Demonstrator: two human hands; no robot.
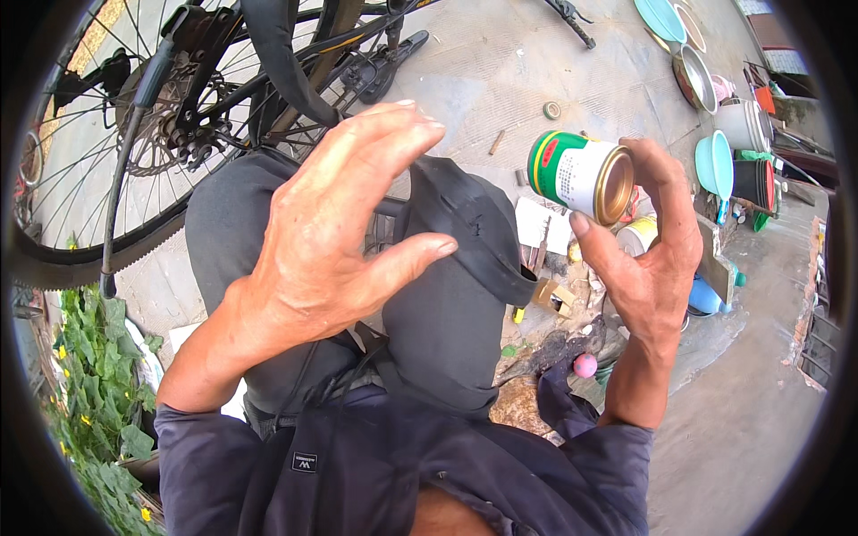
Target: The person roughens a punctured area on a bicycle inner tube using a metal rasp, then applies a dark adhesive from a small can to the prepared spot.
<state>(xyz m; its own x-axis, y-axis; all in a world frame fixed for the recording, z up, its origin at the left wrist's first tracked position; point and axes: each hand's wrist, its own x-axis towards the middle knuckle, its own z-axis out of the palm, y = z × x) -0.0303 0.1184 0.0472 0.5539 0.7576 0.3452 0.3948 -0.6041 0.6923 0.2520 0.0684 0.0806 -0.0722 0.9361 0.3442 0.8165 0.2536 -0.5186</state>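
Note:
A small round tin (581,177) with a green and white label and a gold-coloured metal end is held up, tilted on its side, over the right side of my lap. My right hand (648,237) grips it at the metal end, thumb below and fingers above. Across from it, my left hand (335,219) hangs in the air over my legs, fingers stretched out and thumb apart, with nothing in it. A black rubber inner tube (474,219) lies draped over my right knee, apart from both hands, its other stretch running up toward the bicycle.
A bicycle wheel (147,134) with a disc brake fills the upper left. Beyond my right knee lie a small cardboard box (554,297), a pink ball (585,364) and a tape roll (551,110). Basins (714,165) and a white bucket (742,123) stand far right. Leafy plants (98,384) grow at left.

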